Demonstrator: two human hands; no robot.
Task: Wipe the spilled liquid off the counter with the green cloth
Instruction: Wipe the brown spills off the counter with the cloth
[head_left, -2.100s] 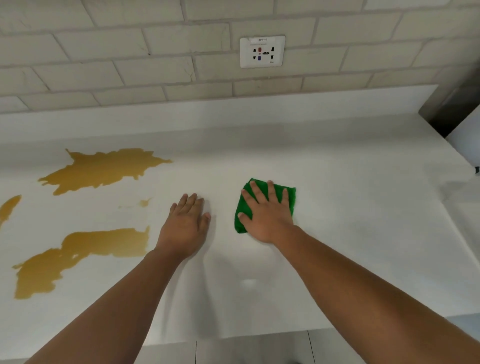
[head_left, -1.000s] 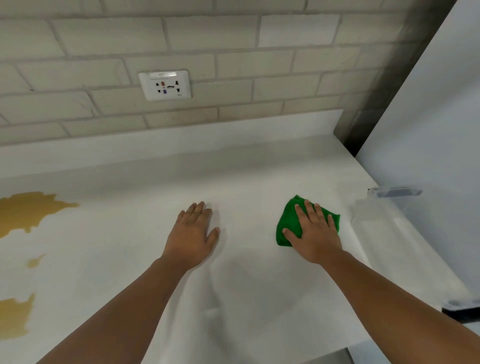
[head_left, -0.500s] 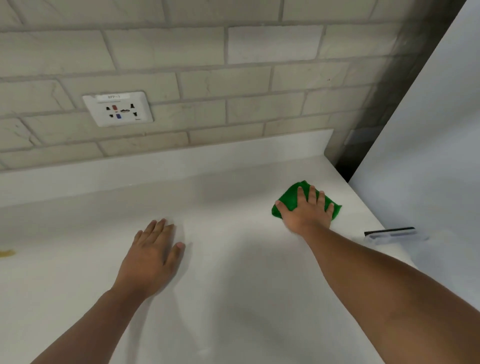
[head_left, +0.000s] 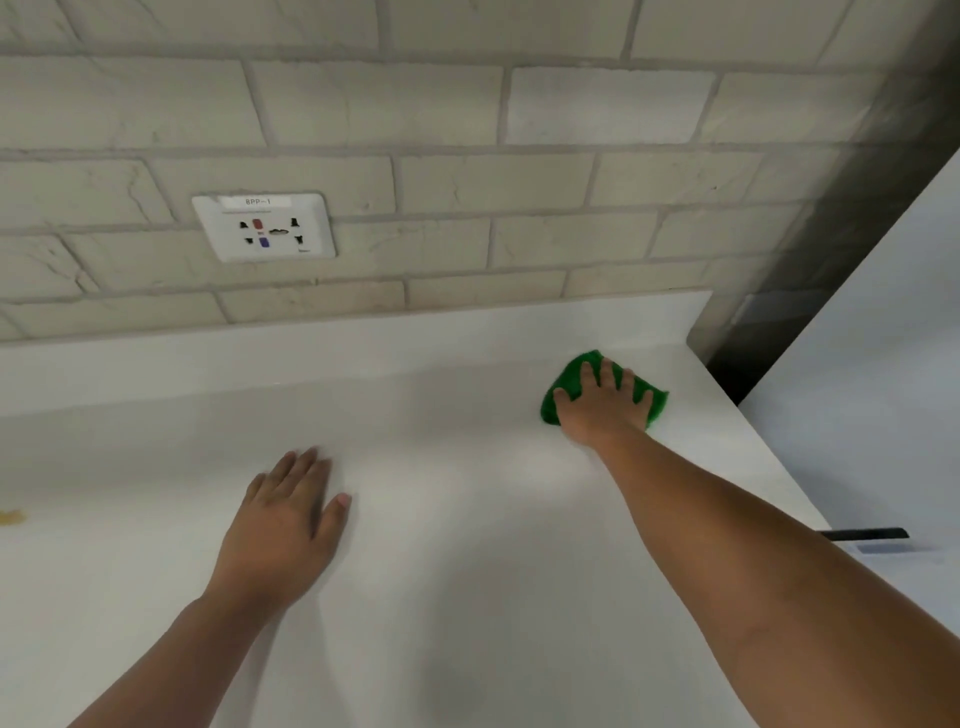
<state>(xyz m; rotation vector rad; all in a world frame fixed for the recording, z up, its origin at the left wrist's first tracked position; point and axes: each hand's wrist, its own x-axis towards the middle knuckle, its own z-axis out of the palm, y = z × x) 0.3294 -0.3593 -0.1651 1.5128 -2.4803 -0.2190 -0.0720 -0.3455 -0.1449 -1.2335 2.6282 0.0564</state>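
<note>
Your counter (head_left: 467, 597) ends on the right at a straight edge beside a tall white panel (head_left: 872, 374), with a dark gap (head_left: 740, 371) in the far corner. At the back a low white upstand (head_left: 363, 353) runs under the brick wall (head_left: 519, 182). Bare white surface stretches between your hands. The green cloth (head_left: 566, 382) sits in that far right corner, near the upstand and the right edge. It is bright green and bunched, showing round your fingers. Your right hand (head_left: 597, 410) lies flat on it, fingers straight and spread, pressing it down. Your left hand (head_left: 283, 530) rests palm down on the bare counter, fingers straight, holding nothing. A small amber trace of spilled liquid (head_left: 11, 516) shows at the view's left border, well apart from the cloth, and your left hand lies between them. A white socket plate (head_left: 264, 227) sits on the wall and a dark handle (head_left: 865, 533) juts from the panel beside your right forearm
</note>
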